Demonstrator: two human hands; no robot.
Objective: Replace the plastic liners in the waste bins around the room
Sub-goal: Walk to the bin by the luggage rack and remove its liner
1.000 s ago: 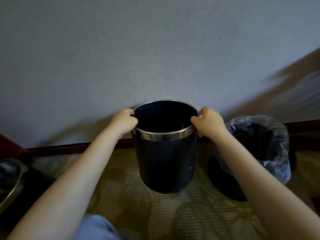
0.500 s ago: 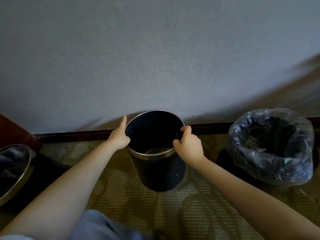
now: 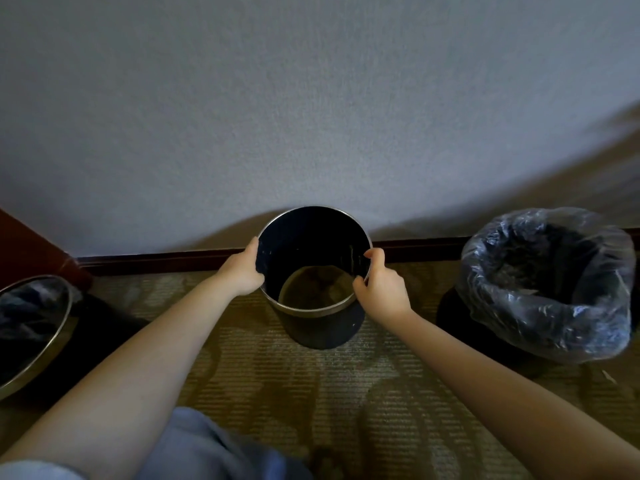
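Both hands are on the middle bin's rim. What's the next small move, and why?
Probably release the black bin and fetch a fresh liner: left hand and right hand hold its rim, it stands on the carpet bare inside, while the lined bin beside it already wears clear plastic.

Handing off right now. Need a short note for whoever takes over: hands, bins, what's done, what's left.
Left hand: against the outside of the middle bin at the rim's left side; grip unclear.
Right hand: fingers curled over the rim's right side.
Middle bin: upright on the carpet by the wall, no liner in it.
Right bin: clear liner fitted over its rim.
Left bin: partly out of frame; liner unclear.
Done: right bin is lined.
Left: line the middle bin and check the left bin. No spare liner in view.
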